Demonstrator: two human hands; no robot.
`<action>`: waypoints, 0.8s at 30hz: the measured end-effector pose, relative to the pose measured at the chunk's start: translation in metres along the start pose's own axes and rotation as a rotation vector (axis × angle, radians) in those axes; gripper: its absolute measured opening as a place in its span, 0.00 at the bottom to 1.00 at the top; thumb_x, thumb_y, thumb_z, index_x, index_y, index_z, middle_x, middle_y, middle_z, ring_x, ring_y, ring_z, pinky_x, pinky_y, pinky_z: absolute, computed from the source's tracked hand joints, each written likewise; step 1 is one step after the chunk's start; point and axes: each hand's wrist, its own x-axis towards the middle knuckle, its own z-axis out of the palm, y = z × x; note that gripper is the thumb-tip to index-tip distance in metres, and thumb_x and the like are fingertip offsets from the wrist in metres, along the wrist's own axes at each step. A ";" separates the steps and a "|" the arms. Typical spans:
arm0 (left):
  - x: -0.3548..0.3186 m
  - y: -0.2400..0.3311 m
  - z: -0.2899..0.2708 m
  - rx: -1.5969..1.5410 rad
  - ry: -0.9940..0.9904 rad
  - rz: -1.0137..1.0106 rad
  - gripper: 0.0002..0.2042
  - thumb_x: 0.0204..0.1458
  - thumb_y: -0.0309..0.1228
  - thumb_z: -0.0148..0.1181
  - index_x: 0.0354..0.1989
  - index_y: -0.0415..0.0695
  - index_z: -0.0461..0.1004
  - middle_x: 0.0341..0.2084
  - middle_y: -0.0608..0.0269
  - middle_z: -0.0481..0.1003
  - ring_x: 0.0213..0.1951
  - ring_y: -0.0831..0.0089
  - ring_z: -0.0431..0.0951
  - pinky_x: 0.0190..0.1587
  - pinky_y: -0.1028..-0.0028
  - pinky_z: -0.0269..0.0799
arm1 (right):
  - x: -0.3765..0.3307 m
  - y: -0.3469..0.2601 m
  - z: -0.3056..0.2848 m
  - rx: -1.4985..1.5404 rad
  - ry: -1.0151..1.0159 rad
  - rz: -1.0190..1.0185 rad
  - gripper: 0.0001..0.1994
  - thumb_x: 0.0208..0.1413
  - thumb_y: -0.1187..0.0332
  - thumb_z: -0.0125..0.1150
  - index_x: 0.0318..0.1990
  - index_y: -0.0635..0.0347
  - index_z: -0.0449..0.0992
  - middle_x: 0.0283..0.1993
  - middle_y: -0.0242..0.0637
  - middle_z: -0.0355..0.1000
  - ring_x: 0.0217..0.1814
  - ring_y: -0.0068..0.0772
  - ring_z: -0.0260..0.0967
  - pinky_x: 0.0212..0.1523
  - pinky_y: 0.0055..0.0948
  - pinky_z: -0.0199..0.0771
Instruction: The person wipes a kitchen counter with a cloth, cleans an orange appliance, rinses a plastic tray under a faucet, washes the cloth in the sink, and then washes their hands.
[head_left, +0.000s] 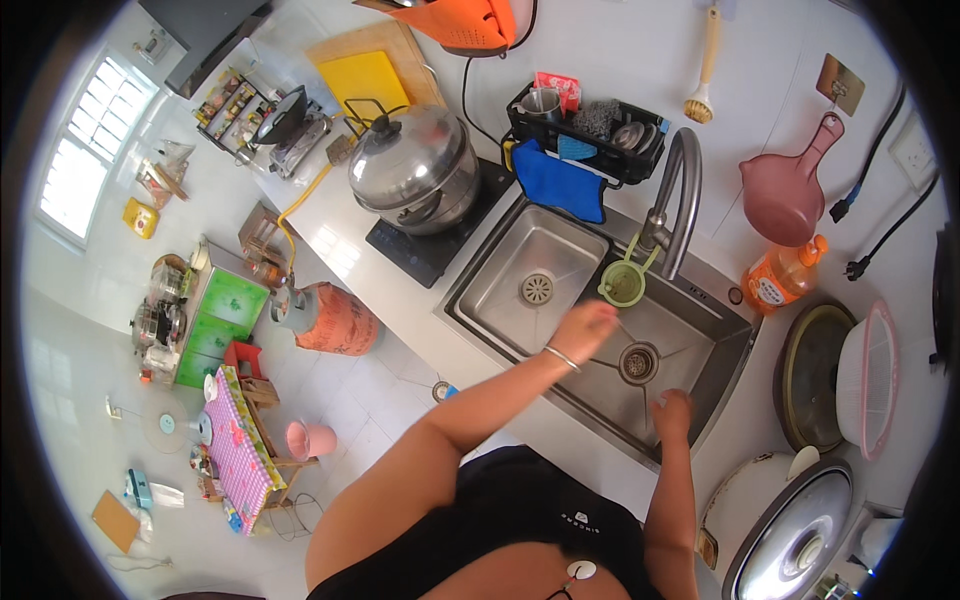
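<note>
A: Sink [500, 262] first: a steel double basin is set into the white surface [400, 300], with a curved grey faucet [680, 190] rising from its far rim.

B: And at the far left corner of the sink?

A: A big steel pot [415, 165] is seen on a black cooktop [425, 245] there. A black rack [585, 125] with a blue cloth [560, 185] hung over it is placed along the far edge, behind the basins.

B: Where are the hands found?

A: The left hand [585, 328] is held over the divider between the two basins, just below a small green strainer [623, 283] that hangs by the faucet. Its fingers are curled loosely; whether anything is pinched cannot be told, and touch with the strainer cannot be confirmed. A thin bangle [562, 357] is worn at that wrist.

B: The right one?

A: The right hand [673, 412] is lowered at the near edge of the right basin, close to the drain [638, 362]. It appears closed up, though its grip cannot be made out.

B: Anything on the right edge?

A: An orange bottle [785, 278] is stood near the sink's far right corner.
</note>
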 end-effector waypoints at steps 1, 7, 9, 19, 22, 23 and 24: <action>-0.002 0.024 -0.025 0.276 0.141 0.173 0.13 0.44 0.33 0.59 0.38 0.42 0.74 0.35 0.53 0.75 0.41 0.58 0.75 0.45 0.68 0.69 | -0.004 0.005 0.014 0.492 0.018 0.125 0.11 0.49 0.65 0.59 0.35 0.65 0.74 0.33 0.48 0.73 0.35 0.50 0.71 0.38 0.38 0.72; 0.035 0.070 -0.204 1.030 0.834 0.631 0.18 0.35 0.27 0.61 0.39 0.38 0.69 0.35 0.49 0.70 0.41 0.51 0.67 0.46 0.58 0.61 | -0.052 -0.013 0.015 0.375 -0.157 0.289 0.09 0.50 0.64 0.55 0.30 0.62 0.73 0.31 0.46 0.73 0.36 0.51 0.71 0.36 0.42 0.71; 0.048 0.056 -0.249 1.211 0.746 0.366 0.16 0.37 0.29 0.63 0.36 0.39 0.69 0.34 0.50 0.70 0.42 0.51 0.69 0.45 0.58 0.65 | -0.063 -0.033 0.010 0.206 -0.232 0.340 0.08 0.50 0.65 0.54 0.33 0.59 0.75 0.32 0.46 0.73 0.37 0.50 0.71 0.37 0.41 0.71; 0.093 0.021 -0.313 1.287 0.242 0.305 0.15 0.46 0.38 0.60 0.33 0.39 0.68 0.26 0.45 0.74 0.32 0.46 0.74 0.34 0.55 0.69 | -0.069 -0.048 0.017 0.075 0.089 0.371 0.06 0.50 0.66 0.53 0.30 0.55 0.75 0.29 0.41 0.73 0.31 0.48 0.72 0.31 0.41 0.72; 0.089 0.033 -0.353 1.243 0.351 0.341 0.15 0.46 0.41 0.61 0.31 0.40 0.71 0.25 0.47 0.74 0.30 0.46 0.74 0.32 0.57 0.69 | -0.068 -0.054 0.020 0.059 0.132 0.352 0.06 0.50 0.66 0.54 0.30 0.56 0.75 0.29 0.41 0.73 0.30 0.48 0.72 0.30 0.41 0.72; 0.093 0.041 -0.362 1.246 0.352 0.373 0.15 0.46 0.42 0.60 0.30 0.41 0.72 0.24 0.48 0.74 0.30 0.47 0.74 0.32 0.57 0.69 | -0.067 -0.055 0.015 0.045 0.073 0.398 0.06 0.50 0.66 0.54 0.30 0.56 0.75 0.30 0.40 0.74 0.30 0.47 0.72 0.30 0.41 0.73; 0.097 0.047 -0.373 1.250 0.355 0.401 0.15 0.47 0.43 0.60 0.28 0.42 0.72 0.23 0.49 0.75 0.30 0.48 0.75 0.31 0.58 0.70 | -0.067 -0.057 0.014 0.044 0.086 0.420 0.06 0.50 0.66 0.54 0.31 0.55 0.76 0.30 0.41 0.74 0.31 0.48 0.72 0.31 0.41 0.72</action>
